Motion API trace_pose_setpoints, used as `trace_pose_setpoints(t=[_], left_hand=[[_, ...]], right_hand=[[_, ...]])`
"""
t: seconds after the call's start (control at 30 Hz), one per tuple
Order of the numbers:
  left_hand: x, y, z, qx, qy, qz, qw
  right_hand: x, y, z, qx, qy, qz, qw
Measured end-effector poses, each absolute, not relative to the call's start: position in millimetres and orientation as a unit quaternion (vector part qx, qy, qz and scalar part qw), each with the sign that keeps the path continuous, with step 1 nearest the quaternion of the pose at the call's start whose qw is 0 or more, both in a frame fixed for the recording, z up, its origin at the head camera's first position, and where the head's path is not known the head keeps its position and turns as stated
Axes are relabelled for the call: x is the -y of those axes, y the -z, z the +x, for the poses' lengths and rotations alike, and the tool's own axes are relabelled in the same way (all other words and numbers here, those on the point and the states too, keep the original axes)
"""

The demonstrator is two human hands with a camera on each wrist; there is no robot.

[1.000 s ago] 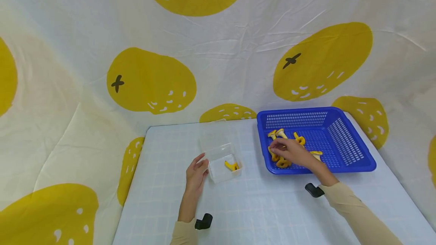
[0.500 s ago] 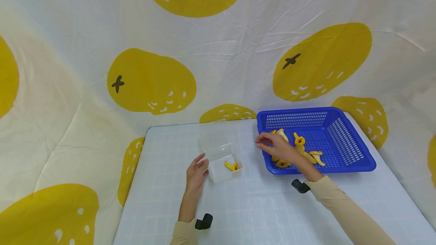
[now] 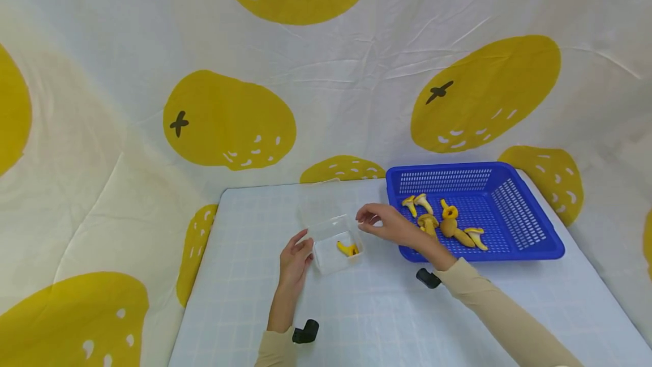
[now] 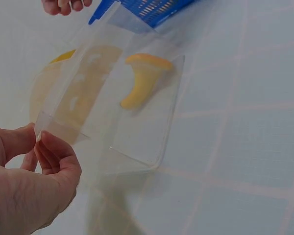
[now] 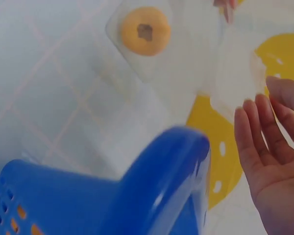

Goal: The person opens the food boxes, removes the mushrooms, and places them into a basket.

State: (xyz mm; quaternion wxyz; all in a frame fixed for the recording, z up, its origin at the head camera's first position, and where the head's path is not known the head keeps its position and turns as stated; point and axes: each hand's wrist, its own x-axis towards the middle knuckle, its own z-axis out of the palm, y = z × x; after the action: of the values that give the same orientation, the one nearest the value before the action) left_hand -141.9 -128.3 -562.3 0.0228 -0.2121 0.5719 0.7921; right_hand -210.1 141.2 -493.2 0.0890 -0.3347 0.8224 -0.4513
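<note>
My left hand [image 3: 296, 259] pinches the left edge of a clear plastic hinged box [image 4: 137, 156] between thumb and fingers. A yellow chanterelle mushroom [image 3: 348, 248] lies inside the box, towards its right side. The box's lid [image 3: 318, 203] is folded back behind it. At the box's back right corner hovers my right hand [image 3: 389, 224], fingers bent forward and thumb near the fingertips. In the right wrist view nothing shows between those fingers [image 5: 257, 129]. Several chanterelles [image 3: 455, 233] lie in the blue basket [image 3: 530, 251]; the right forearm covers part of its near left corner.
The blue basket stands right of the box, its rim rising beneath the right wrist. A pale checked cloth [image 3: 239, 242] covers the table. Behind hangs a white curtain [image 3: 351, 101] with yellow fruit prints.
My right hand has moved left, from above the mushrooms in the basket, across its rim, to the box. The left hand has stayed at the box's edge.
</note>
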Motion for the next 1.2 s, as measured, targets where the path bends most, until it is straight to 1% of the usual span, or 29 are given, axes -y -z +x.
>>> trace_pose_setpoints(t=[0.27,0.4,0.5,0.8,1.03,1.2], left_hand=[[128,562,-141,-0.573,-0.791,-0.212,0.019],[129,563,-141,-0.573,-0.791,-0.214,0.017],[129,564,-141,-0.571,-0.792,-0.214,0.018],[129,564,-142,-0.571,-0.793,-0.209,0.019],[129,564,-142,-0.567,-0.798,-0.202,0.015],[129,565,-142,-0.565,-0.798,-0.209,0.017]], right_hand=[[-116,497,-211,-0.804,0.423,-0.399,0.124],[-104,498,-211,-0.805,0.399,-0.409,0.161],[-97,499,-209,-0.814,0.364,-0.416,0.176],[-80,501,-205,-0.846,0.220,-0.445,0.194],[-61,500,-206,-0.877,0.100,-0.413,0.227],[-53,501,-208,-0.880,0.060,-0.401,0.247]])
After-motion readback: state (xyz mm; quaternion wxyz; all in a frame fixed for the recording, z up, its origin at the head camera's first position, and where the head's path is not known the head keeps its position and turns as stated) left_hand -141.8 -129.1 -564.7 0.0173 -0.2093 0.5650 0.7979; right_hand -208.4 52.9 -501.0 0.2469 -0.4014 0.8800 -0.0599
